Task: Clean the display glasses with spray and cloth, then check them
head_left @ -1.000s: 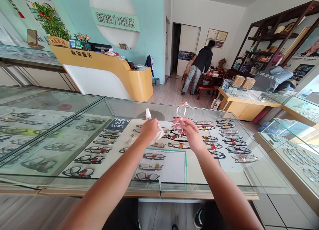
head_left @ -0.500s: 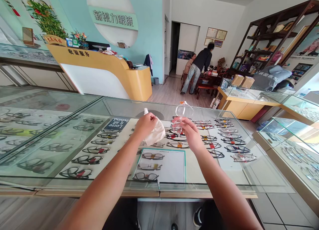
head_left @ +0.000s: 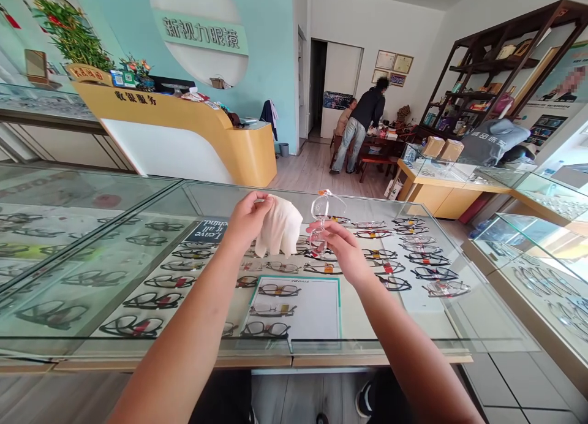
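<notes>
My left hand pinches a cream-white cloth by its upper edge, and the cloth hangs down in loose folds. Just to the right, my right hand grips a pair of clear-framed eyeglasses at the middle. The glasses are turned on end, one lens above the fingers and one below, with an orange tag near the top. Cloth and glasses are apart, both held above the glass display case. Rows of eyeglasses lie inside the case, under the glass.
A yellow and white counter stands beyond the case. Farther back, a person in a dark top leans over a dark table beside a seated person. More glass cases line the right side, below a dark wooden shelf.
My left hand has shifted left, and the cloth now hangs more spread out. The glasses in my right hand have moved slightly left. The whole view has turned a little.
</notes>
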`<state>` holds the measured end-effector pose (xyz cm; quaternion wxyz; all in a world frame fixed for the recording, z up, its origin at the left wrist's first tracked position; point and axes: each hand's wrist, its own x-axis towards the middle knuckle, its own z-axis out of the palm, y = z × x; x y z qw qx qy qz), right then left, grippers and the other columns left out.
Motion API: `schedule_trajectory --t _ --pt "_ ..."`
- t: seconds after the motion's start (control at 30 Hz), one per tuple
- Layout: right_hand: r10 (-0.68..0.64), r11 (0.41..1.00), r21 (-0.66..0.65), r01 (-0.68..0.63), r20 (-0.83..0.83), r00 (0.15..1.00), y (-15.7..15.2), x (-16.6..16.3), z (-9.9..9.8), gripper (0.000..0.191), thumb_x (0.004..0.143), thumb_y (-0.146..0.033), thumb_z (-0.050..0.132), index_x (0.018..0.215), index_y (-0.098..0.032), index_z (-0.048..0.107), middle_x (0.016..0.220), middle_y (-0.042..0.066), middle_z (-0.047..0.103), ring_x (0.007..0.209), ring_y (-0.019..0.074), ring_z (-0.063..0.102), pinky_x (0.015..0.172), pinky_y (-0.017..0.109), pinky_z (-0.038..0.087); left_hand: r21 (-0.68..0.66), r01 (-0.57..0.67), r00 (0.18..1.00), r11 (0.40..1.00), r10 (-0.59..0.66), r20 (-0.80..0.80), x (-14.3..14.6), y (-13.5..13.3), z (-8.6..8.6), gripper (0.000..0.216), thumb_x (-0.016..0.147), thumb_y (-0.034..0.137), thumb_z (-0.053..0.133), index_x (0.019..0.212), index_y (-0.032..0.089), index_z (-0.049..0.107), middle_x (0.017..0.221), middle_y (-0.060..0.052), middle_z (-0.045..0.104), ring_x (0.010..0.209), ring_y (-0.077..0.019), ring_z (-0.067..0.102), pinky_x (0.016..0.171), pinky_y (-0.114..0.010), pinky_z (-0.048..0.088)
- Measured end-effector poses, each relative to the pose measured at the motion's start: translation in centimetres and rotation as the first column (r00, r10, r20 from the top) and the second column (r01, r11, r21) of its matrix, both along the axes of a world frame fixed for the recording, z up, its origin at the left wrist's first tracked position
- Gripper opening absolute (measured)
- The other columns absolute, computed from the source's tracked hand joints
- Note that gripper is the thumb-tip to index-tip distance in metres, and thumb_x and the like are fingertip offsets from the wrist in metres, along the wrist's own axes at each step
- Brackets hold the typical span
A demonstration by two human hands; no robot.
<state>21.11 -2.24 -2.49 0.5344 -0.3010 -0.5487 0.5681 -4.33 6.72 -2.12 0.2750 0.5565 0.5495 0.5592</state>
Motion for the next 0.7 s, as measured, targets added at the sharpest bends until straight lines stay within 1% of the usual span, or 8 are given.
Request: schedule_trajectory --t 0.1,0.23,0.33,0.47,0.6,0.7 --pt "0.037 0.999 -0.001 -0.037 0.005 0.999 -0.3 -0.2 0.0 0.025 0.101 -0.047 0.071 0.112 -0.030 0.085 0.121 0.004 0.083 0.109 0.0260 0.075 0.085 0.034 0.053 -0.014 0.042 0.999 0.999 -0.042 -0.028 0.8 -0.9 0.4 0.033 0.093 0.057 0.070 0.102 0.025 0.069 0.068 0.004 0.052 0.063 -0.0168 0.043 0.060 -0.030 0.030" --pt "0.067 0.998 -0.009 -0.067 0.005 0.998 -0.6 -0.6 0.0 0.023 0.102 -0.048 0.071 0.110 -0.030 0.084 0.119 0.004 0.082 0.106 0.0252 0.074 0.085 0.034 0.049 -0.023 0.074 0.997 0.997 -0.075 -0.034 1.6 -1.8 0.4 0.034 0.094 0.058 0.070 0.103 0.025 0.066 0.071 0.004 0.053 0.064 -0.0172 0.046 0.061 -0.029 0.031" --pt "0.092 0.996 -0.015 -0.092 0.016 0.996 -0.6 -0.9 0.0 0.029 0.104 -0.052 0.069 0.110 -0.028 0.084 0.120 0.006 0.082 0.102 0.0244 0.072 0.086 0.036 0.048 -0.048 0.106 0.994 0.993 -0.104 0.037 2.0 -2.2 0.3 0.039 0.093 0.062 0.072 0.106 0.026 0.064 0.074 0.005 0.054 0.063 -0.0165 0.046 0.061 -0.028 0.032" --pt "0.091 0.995 -0.031 -0.090 0.032 0.995 -0.5 -1.2 -0.1 0.030 0.103 -0.052 0.069 0.111 -0.027 0.084 0.118 0.007 0.082 0.101 0.0231 0.069 0.086 0.035 0.048 -0.095 0.210 0.968 0.973 -0.193 0.160 2.3 -2.4 -0.1 0.045 0.090 0.067 0.076 0.108 0.028 0.062 0.074 0.006 0.052 0.063 -0.0158 0.047 0.060 -0.027 0.036" --pt "0.086 0.996 -0.038 -0.085 0.031 0.996 -0.4 -1.2 -0.2 0.032 0.103 -0.054 0.069 0.109 -0.027 0.084 0.119 0.007 0.082 0.101 0.0238 0.070 0.086 0.036 0.049 -0.075 0.251 0.954 0.965 -0.234 0.185 2.7 -2.5 -0.5 0.046 0.091 0.068 0.075 0.108 0.028 0.063 0.071 0.006 0.049 0.063 -0.0157 0.046 0.061 -0.027 0.036" --pt "0.068 0.997 -0.043 -0.066 0.045 0.997 -0.2 -1.2 -0.4 0.031 0.101 -0.055 0.071 0.108 -0.027 0.083 0.120 0.007 0.082 0.101 0.0243 0.072 0.084 0.036 0.048 -0.059 0.282 0.937 0.958 -0.262 0.232 3.3 -2.8 -0.2 0.048 0.087 0.067 0.080 0.105 0.027 0.064 0.072 0.006 0.051 0.065 -0.0156 0.048 0.063 -0.026 0.038"
